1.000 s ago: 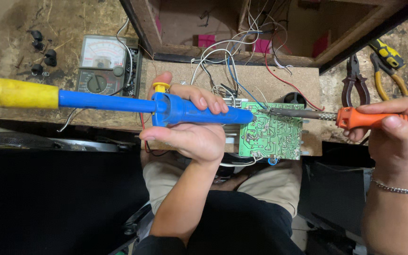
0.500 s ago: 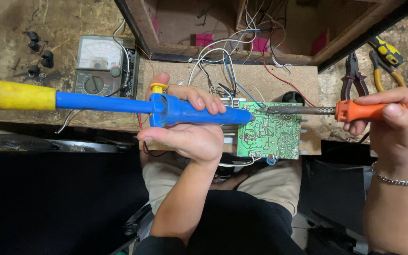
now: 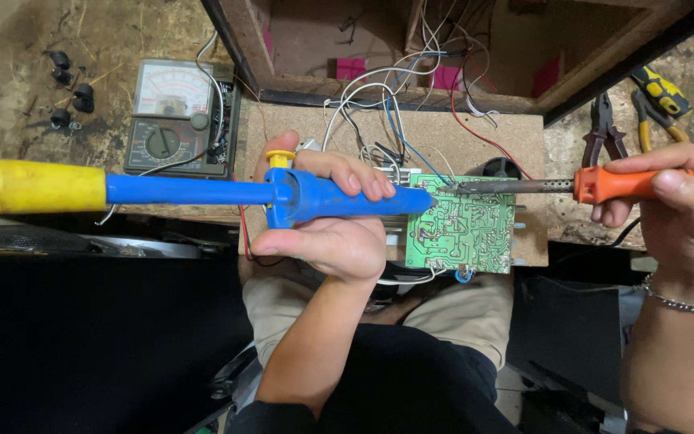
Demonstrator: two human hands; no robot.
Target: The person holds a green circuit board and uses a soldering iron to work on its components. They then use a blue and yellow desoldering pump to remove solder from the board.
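Observation:
My left hand (image 3: pixel 332 231) grips a blue desoldering pump (image 3: pixel 202 191) with a yellow plunger end at far left; its tip rests at the top left of a green circuit board (image 3: pixel 463 229). My right hand (image 3: pixel 676 210) holds an orange-handled soldering iron (image 3: pixel 604 185), whose metal tip touches the same spot on the board from the right. The board stands at the near edge of a wooden panel (image 3: pixel 516 133), with several coloured wires (image 3: pixel 395 104) running from it into an open wooden cabinet behind.
An analog multimeter (image 3: pixel 174 120) lies at the back left beside small black knobs (image 3: pixel 70 88). Pliers (image 3: pixel 604 128) and yellow-handled cutters (image 3: pixel 656 104) lie at the back right. My lap and dark floor are below the bench edge.
The soldering iron has risen slightly with my right hand and its tip stays at the board's top edge. The pump and left hand have barely moved.

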